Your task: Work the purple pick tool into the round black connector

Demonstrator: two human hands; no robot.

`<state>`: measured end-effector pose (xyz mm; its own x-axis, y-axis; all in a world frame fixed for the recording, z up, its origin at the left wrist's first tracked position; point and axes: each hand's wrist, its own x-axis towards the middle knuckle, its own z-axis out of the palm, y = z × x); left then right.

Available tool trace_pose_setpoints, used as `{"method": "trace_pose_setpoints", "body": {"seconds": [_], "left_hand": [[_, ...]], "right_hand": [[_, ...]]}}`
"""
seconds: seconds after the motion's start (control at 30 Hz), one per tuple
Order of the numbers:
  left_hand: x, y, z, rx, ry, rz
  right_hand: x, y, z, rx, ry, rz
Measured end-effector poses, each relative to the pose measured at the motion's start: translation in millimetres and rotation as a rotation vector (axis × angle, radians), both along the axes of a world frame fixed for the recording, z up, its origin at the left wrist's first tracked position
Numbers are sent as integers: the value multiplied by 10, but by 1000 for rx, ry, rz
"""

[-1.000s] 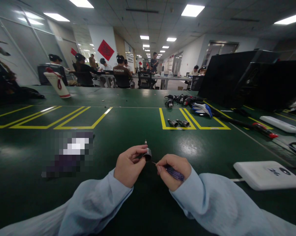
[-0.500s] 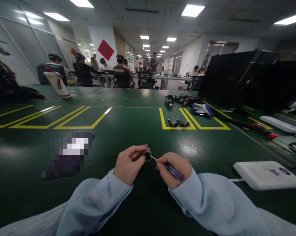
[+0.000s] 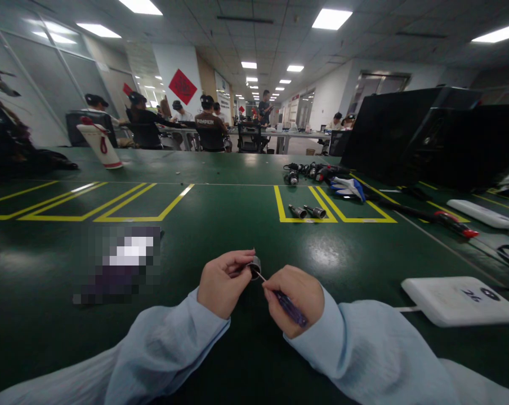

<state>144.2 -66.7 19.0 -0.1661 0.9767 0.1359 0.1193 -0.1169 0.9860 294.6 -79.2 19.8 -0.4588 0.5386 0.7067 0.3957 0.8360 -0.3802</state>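
Observation:
Near the middle of the table, my left hand (image 3: 224,283) is closed around a small metal cylindrical fitting (image 3: 257,263). Its open round end faces right, and my fingers hide the rest of it. My right hand (image 3: 295,298) grips a screwdriver with a purple, see-through handle (image 3: 291,308). The thin shaft points up and left, with its tip inside the mouth of the fitting; what the tip touches is hidden. Two similar metal fittings with narrow stems (image 3: 317,211) lie beyond my hands, inside a yellow-taped box.
A blurred-out flat object (image 3: 123,264) lies on the left of the green table (image 3: 220,208). White boxes with cables, one a power bank-like block (image 3: 461,301), are at right. Gloves (image 3: 347,189), dark cabled parts (image 3: 294,175) and a white cup (image 3: 100,146) stand farther back. People sit beyond.
My right hand has shifted slightly left and down and the screwdriver has tilted more steeply, its shaft reaching further into the fitting. My left hand stays nearly still.

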Motion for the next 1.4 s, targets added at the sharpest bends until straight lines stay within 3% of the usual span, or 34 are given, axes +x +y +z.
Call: {"method": "trace_pose_setpoints", "body": {"seconds": [0.27,0.4,1.0,1.07,1.23,1.4], "left_hand": [[-17,-13,-81,149,124,-20],[-41,23,-131,205,176,-5],[-56,91,-100,120,53,-4],[-112,205,-133,132,38,13],[-376,679,-284,119,-35,182],[-599,1095,-381,168,150,276]], "right_hand": [[-18,-13,34,28,36,-64],[-13,-45,31,66,-50,2],[16,6,0,16,5,16],[24,51,-19,-69,75,-17],[-46,322,-146,-509,404,-179],[-225,722,-202,-846,713,-133]]}}
